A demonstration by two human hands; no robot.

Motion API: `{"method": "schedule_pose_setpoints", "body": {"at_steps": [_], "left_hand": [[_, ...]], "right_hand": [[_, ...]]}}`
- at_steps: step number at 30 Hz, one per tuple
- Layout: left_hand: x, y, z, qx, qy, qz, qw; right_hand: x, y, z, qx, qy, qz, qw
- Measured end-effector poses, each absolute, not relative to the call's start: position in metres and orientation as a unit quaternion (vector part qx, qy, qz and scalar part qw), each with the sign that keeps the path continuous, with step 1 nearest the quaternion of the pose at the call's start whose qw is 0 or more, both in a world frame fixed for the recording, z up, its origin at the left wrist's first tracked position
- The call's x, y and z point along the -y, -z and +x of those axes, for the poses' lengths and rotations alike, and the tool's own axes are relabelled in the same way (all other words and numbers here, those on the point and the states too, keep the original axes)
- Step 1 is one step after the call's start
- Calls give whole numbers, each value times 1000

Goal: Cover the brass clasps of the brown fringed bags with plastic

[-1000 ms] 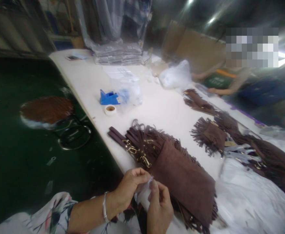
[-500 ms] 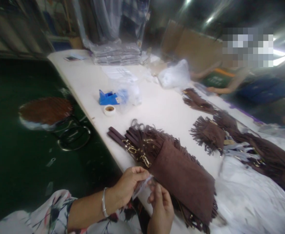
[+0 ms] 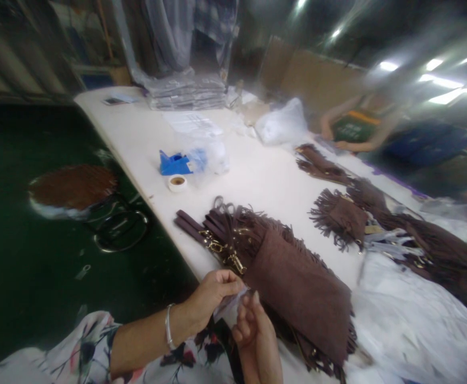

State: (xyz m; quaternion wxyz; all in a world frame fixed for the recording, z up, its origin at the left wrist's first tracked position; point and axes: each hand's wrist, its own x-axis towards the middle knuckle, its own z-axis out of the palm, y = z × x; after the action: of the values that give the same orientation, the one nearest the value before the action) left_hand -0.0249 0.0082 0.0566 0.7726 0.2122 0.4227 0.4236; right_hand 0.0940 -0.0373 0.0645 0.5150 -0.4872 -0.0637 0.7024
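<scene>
My left hand and my right hand meet at the near table edge. Both pinch a small clear plastic bag held between them. A silver bangle sits on my left wrist. Just beyond the hands lies a stack of brown fringed suede bags with purple straps and gold clasps at its left end.
On the white table stand a blue tape dispenser, a tape roll, crumpled clear plastic and stacked packed bags. More fringed bags and white wrapping lie right. Another person's arm rests across. A round stool stands left.
My right hand has slid down and closer to me while the left kept its pinch on the plastic bag. The view shifted a little; the person opposite has moved.
</scene>
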Motion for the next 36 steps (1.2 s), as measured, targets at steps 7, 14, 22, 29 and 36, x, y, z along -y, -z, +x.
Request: {"method": "schedule_pose_setpoints", "body": {"at_steps": [7,14,22,29,36], "left_hand": [[-10,-58,-26,-425,-415,212,776],[-9,-62,-26,-417,-414,202,784],[-9,-53,-25,-423,-415,212,777],[-10,-49,-24,-434,-423,222,764],[-9,-52,-25,-422,-422,216,773]], "right_hand": [[40,-53,94,127,-659,-516,533],[39,-50,86,172,-575,-574,557],[44,-42,90,187,-591,-575,534],[52,-45,93,262,-502,-621,542],[50,-55,84,314,-405,-672,535]]}}
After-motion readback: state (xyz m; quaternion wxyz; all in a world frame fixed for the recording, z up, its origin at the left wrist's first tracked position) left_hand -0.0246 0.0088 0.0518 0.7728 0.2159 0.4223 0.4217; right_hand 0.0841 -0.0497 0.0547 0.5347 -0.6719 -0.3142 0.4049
